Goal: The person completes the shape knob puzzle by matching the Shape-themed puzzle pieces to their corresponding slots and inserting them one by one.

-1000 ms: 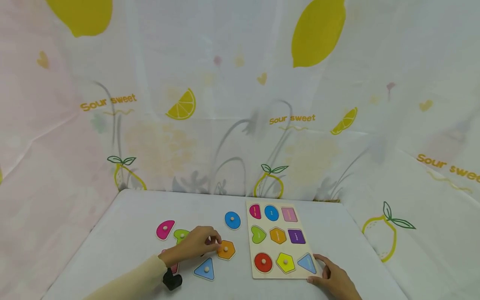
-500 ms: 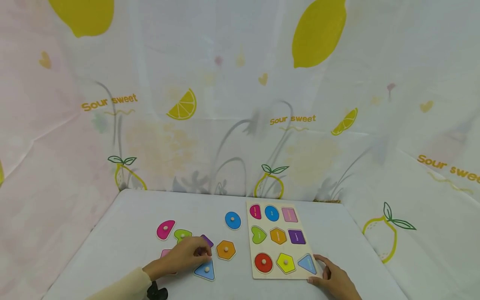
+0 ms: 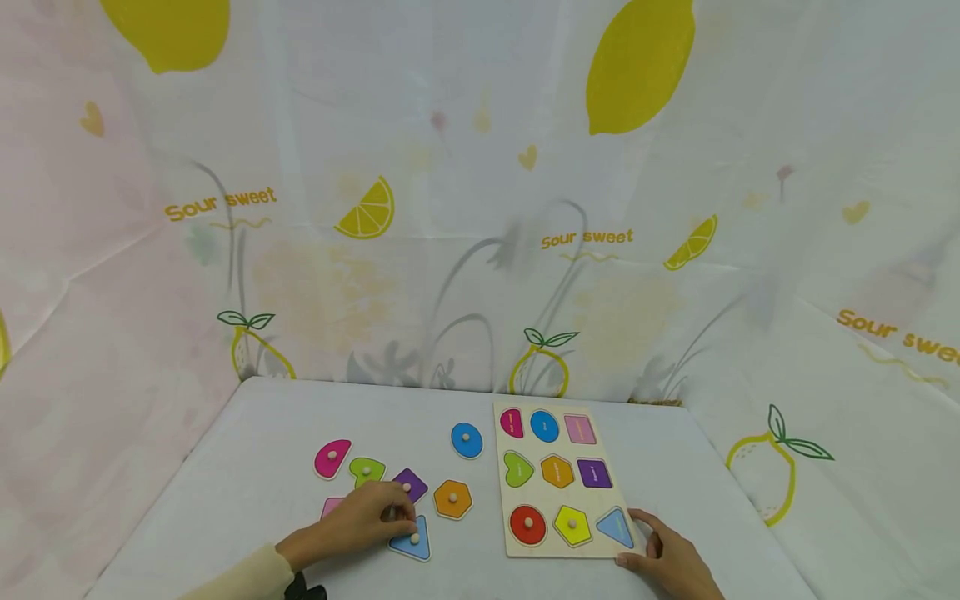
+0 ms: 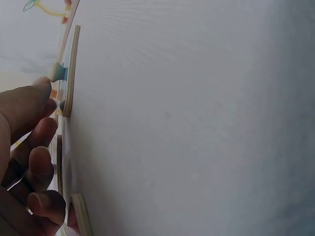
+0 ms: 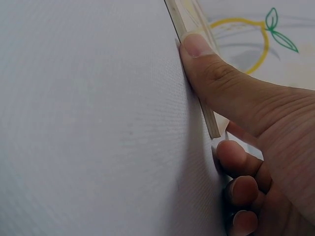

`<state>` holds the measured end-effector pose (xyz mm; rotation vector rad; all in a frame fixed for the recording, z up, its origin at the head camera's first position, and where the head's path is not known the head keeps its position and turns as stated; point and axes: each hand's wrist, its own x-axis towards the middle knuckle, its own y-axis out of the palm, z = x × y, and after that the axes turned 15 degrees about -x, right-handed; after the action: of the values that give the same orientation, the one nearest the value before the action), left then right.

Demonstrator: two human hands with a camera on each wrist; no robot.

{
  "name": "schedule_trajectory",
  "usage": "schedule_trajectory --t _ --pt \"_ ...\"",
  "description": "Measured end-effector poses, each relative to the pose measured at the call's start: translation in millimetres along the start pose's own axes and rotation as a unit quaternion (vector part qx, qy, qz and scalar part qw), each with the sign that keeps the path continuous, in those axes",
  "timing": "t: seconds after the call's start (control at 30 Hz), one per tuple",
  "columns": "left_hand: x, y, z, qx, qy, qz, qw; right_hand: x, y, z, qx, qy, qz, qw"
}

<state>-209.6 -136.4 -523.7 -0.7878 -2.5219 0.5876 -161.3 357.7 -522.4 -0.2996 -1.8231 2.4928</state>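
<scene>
My left hand is over the light-blue triangle piece, its fingers loosely bent. In the left wrist view the thumb is right beside the triangle's wooden knob; whether they touch I cannot tell. The knob shows uncovered in the head view. My right hand grips the near right corner of the wooden shape puzzle board. Its thumb lies along the board's near edge. A red circle and a yellow pentagon with knobs sit in the board.
Around my left hand lie the purple square, green heart, magenta half circle and a partly hidden pink piece. The orange hexagon and blue oval lie nearer the board. A lemon-print cloth hangs behind the table.
My left hand has drawn back from the orange hexagon, leftward and nearer, to the blue triangle, uncovering the purple square. The right hand and the board have stayed put.
</scene>
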Motion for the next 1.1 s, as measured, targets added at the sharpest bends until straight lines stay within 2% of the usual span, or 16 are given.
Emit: schedule_trajectory --t 0.37,0.57,0.7,0.9,1.1 --pt "-2.1 -2.4 4.9 -0.046 -0.005 0.037 0.9983 0.4 0.1 0.4 -0.006 -0.002 -0.002 1.0" --pt "-2.8 -1.5 7.5 -0.044 -0.005 0.048 0.9979 0.7 0.3 0.0 -0.004 0.006 0.004 1.0" --pt "-0.7 -0.8 10.5 -0.042 0.002 0.056 0.9976 1.3 -0.5 -0.6 -0.004 -0.004 -0.003 1.0" --pt "1.0 -1.3 10.5 -0.057 -0.008 0.074 0.9956 0.2 -0.2 0.5 0.004 0.005 0.002 1.0" --pt "1.3 -1.2 11.5 -0.037 0.017 0.074 0.9964 -1.3 0.7 1.1 0.009 0.005 -0.002 1.0"
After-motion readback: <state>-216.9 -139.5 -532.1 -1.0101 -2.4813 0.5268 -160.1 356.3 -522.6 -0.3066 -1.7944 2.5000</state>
